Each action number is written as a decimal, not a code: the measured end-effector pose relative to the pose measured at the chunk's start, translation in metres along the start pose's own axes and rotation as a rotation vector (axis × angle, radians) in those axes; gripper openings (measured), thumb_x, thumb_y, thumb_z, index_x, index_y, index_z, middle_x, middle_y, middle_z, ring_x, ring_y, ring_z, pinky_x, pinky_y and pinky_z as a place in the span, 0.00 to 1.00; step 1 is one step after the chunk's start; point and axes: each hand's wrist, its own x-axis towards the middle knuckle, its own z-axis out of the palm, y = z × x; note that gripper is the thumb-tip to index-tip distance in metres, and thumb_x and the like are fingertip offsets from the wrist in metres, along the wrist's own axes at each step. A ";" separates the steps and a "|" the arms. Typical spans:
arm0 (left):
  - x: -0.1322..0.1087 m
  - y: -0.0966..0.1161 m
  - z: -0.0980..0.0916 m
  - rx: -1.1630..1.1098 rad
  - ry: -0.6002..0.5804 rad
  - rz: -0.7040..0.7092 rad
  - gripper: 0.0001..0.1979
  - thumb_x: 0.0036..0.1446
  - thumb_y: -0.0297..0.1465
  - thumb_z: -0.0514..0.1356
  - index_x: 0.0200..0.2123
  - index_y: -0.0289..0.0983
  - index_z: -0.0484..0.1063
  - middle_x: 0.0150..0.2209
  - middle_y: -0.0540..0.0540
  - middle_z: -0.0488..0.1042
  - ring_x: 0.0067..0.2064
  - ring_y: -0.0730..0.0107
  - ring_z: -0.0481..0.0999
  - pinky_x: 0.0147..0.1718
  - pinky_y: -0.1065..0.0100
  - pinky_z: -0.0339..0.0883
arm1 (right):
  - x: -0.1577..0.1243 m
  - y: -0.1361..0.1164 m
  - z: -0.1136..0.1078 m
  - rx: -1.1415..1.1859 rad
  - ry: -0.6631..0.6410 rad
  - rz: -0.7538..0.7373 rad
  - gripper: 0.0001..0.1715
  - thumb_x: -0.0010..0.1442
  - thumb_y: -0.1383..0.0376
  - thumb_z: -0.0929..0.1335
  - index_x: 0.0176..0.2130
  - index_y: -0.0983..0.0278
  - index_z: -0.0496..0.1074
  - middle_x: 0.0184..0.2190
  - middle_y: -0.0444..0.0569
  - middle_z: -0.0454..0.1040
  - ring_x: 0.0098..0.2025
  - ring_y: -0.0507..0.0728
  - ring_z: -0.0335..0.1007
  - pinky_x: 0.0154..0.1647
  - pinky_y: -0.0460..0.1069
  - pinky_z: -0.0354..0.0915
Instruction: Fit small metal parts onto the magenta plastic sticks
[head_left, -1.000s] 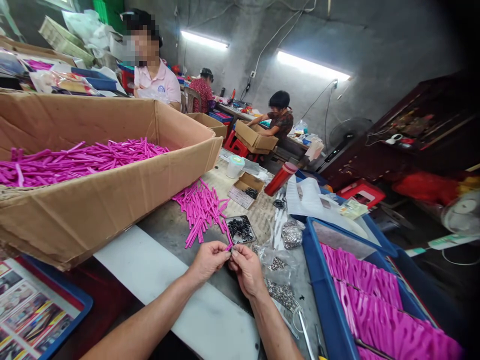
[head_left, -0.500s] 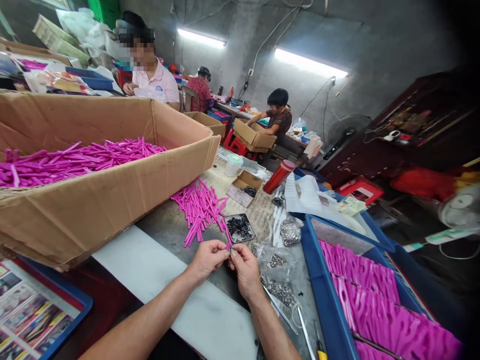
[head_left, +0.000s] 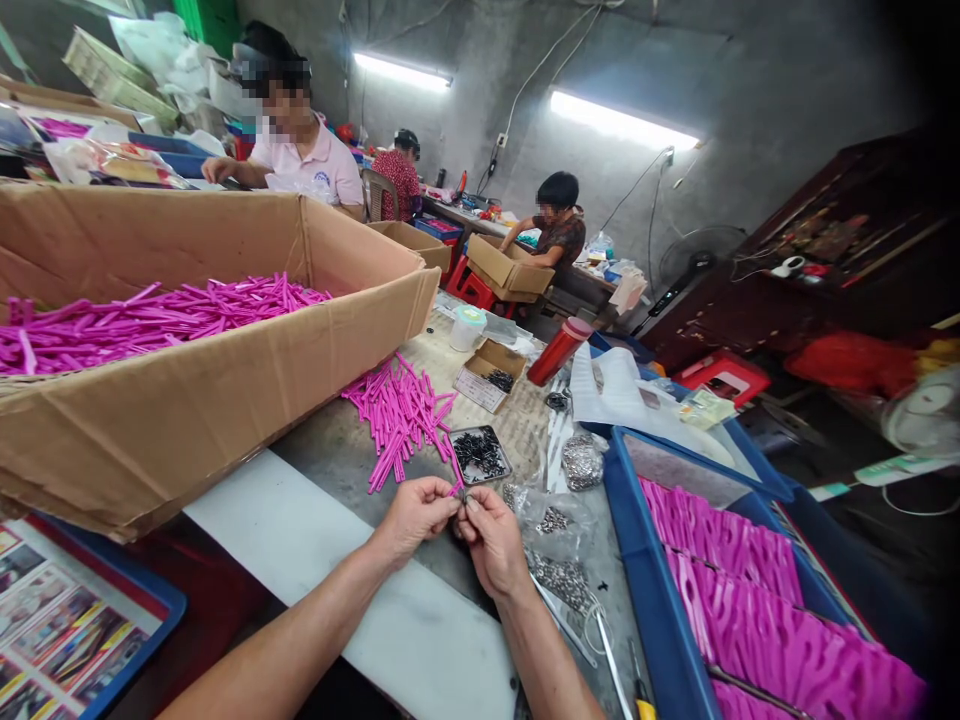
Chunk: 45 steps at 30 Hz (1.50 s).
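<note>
My left hand (head_left: 417, 514) pinches the near end of a thin magenta plastic strip (head_left: 456, 472), which points away from me. Fingertip to fingertip with it, my right hand (head_left: 491, 535) is closed on something small and dark at the strip's end, too hidden to name. Just beyond the hands is a square tray (head_left: 507, 470) of small black parts (head_left: 478, 454). A loose pile of magenta strips (head_left: 397, 415) lies to the left of that tray. Bags of small metal parts (head_left: 559, 580) rest beside my right wrist.
A large cardboard box (head_left: 225, 400) of magenta strips stands at left. On the right is a blue crate (head_left: 637, 540) packed with magenta pieces. A red flask (head_left: 559, 352), a small carton (head_left: 480, 390) and a lidded tub (head_left: 467, 328) stand farther back. Several people sit beyond.
My hands stay together at nearly the same spot, with only slight finger movement. The co-worker at left has reached a hand outward to the left.
</note>
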 end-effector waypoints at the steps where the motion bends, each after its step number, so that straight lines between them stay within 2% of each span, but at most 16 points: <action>1: 0.000 0.000 -0.001 -0.008 -0.009 -0.001 0.08 0.39 0.31 0.60 0.20 0.33 0.64 0.10 0.58 0.57 0.12 0.85 0.50 0.11 0.79 0.39 | 0.000 -0.001 0.000 0.029 -0.009 0.015 0.09 0.47 0.63 0.67 0.26 0.65 0.63 0.16 0.37 0.58 0.16 0.45 0.45 0.19 0.44 0.45; 9: 0.001 -0.001 -0.004 -0.063 -0.087 -0.017 0.10 0.41 0.33 0.60 0.25 0.32 0.65 0.13 0.57 0.58 0.13 0.85 0.51 0.12 0.79 0.39 | -0.004 0.000 0.001 0.166 -0.075 0.106 0.07 0.48 0.65 0.67 0.25 0.66 0.64 0.18 0.39 0.59 0.16 0.44 0.45 0.20 0.43 0.46; 24: 0.000 -0.001 -0.004 -0.066 -0.131 -0.064 0.12 0.40 0.34 0.60 0.20 0.33 0.61 0.11 0.57 0.58 0.12 0.86 0.49 0.11 0.79 0.38 | -0.008 0.001 0.002 0.201 -0.090 0.186 0.09 0.49 0.65 0.67 0.24 0.67 0.63 0.15 0.38 0.58 0.15 0.43 0.43 0.18 0.43 0.46; 35: 0.000 -0.001 -0.004 -0.088 -0.122 -0.080 0.12 0.41 0.34 0.60 0.19 0.34 0.60 0.11 0.56 0.59 0.12 0.86 0.49 0.11 0.80 0.36 | -0.007 0.002 0.003 0.188 -0.120 0.185 0.10 0.49 0.65 0.66 0.23 0.66 0.61 0.16 0.38 0.58 0.14 0.43 0.42 0.18 0.43 0.46; 45: 0.001 -0.002 -0.007 -0.137 -0.178 -0.059 0.09 0.45 0.32 0.59 0.23 0.32 0.63 0.15 0.52 0.66 0.13 0.86 0.51 0.12 0.78 0.38 | -0.006 0.003 0.002 0.232 -0.134 0.178 0.08 0.50 0.65 0.65 0.24 0.66 0.63 0.17 0.39 0.58 0.15 0.43 0.42 0.18 0.43 0.46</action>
